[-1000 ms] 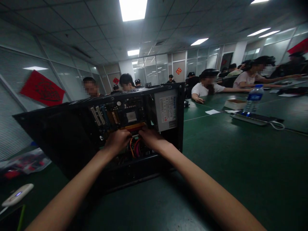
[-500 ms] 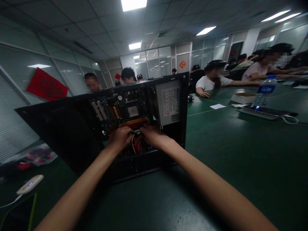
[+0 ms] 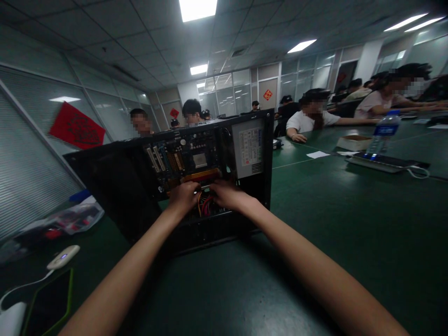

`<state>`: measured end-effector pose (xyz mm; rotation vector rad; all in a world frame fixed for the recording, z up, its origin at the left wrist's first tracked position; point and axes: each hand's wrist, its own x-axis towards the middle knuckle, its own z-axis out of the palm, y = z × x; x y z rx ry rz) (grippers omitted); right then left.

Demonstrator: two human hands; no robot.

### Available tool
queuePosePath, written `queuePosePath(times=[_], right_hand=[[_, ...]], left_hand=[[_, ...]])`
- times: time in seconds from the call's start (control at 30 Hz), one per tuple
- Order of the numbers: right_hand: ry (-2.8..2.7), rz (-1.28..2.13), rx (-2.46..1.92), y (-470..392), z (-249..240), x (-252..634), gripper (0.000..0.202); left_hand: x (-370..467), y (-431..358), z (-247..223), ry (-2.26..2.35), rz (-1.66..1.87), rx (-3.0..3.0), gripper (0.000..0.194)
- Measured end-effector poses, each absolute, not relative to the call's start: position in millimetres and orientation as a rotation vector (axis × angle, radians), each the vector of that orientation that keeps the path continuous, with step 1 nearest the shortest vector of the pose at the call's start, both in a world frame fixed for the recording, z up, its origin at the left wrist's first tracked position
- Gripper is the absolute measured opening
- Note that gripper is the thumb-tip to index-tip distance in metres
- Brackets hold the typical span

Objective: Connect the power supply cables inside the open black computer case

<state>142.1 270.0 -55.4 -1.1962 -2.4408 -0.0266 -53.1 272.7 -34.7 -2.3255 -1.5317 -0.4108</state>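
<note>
An open black computer case stands on the green table with its inside facing me. Its motherboard shows at the upper middle, and a labelled silver power supply sits at the upper right. Both hands reach inside, just below the red and yellow memory slots. My left hand is closed, fingertips pinched near the slots' left end. Close beside it, my right hand has its fingers bent together at the right end. A thin strip shows between them; what they grip is unclear. Yellow and red cables hang beneath.
On the left lie a phone with a green edge, a small white device on a cable, and a plastic bag. To the right, a water bottle stands by an open box. Several people sit beyond.
My view has turned slightly left, so the case and table items sit further right in it. Both hands stay together below the memory slots, with little visible movement against the case.
</note>
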Motion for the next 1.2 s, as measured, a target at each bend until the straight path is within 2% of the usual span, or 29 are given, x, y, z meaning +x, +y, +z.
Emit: queuePosePath(times=[1.2], right_hand=[[-2.449, -0.06, -1.115, 274.7, -61.6, 143.5, 0.019]], left_hand=[[-51.7, 278.3, -38.7, -1.745, -0.45, -2.341, 0.022]])
